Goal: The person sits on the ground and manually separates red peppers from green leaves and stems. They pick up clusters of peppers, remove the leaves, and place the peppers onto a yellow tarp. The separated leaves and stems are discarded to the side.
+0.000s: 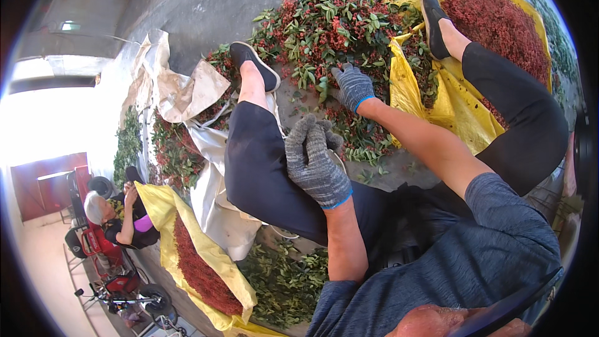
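Observation:
My left hand (316, 164), in a grey knitted glove with a blue cuff, is raised above my left thigh. Its fingers are curled inward, and whatever may lie in the palm is hidden. In a matching glove, my right hand (354, 88) reaches to the near edge of a heap of leafy branches with red berry clusters (323, 28), probably Sichuan pepper. Its fingertips meet the leaves and berries; whether they grip a sprig is unclear. More cut sprigs (360, 131) lie on the floor between my legs, just below the right hand.
A yellow woven plastic sheet (449, 98) by my right leg bears picked red berries (500, 28). Another yellow sheet (159, 201) at left holds more berries (201, 271), with a seated person (121, 220) beside it. Green leaves (285, 285), white sheeting (210, 150) and a red motor tricycle (107, 262) also show.

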`<state>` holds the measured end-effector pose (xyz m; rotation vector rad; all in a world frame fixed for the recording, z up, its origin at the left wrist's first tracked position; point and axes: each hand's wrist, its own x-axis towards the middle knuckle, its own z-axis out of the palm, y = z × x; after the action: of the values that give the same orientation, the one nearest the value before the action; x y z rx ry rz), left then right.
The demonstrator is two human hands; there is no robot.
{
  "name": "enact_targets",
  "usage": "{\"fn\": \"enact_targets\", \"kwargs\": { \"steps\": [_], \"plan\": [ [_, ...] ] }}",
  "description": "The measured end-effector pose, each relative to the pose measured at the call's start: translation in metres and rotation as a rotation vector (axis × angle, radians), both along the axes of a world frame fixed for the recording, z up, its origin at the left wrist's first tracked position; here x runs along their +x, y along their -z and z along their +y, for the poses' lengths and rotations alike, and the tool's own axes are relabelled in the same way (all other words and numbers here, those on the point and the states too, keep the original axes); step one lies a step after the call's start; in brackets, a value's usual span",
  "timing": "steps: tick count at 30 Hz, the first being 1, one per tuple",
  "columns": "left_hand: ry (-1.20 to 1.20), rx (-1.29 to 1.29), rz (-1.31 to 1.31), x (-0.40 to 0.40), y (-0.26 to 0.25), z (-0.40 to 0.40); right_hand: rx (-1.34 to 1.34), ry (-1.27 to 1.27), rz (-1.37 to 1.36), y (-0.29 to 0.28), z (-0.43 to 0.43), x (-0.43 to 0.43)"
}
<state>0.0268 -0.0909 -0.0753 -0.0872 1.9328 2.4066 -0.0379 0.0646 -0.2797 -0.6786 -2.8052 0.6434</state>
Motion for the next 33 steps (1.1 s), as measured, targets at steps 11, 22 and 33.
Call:
{"fn": "enact_targets", "kwargs": {
  "steps": [11, 22, 33],
  "plan": [
    [0.077, -0.001, 0.008, -0.004, 0.016, 0.002, -0.946, 0.184, 0.200, 0.000, 0.067, 0.031],
    [0.442, -0.489, 0.271, 0.007, 0.042, 0.035, -1.078, 0.057, 0.533, -0.079, 0.045, 0.113],
    [0.512, -0.790, 0.564, 0.007, 0.058, 0.028, -0.260, -0.314, 0.495, -0.135, 0.026, 0.157]
  ]
}}
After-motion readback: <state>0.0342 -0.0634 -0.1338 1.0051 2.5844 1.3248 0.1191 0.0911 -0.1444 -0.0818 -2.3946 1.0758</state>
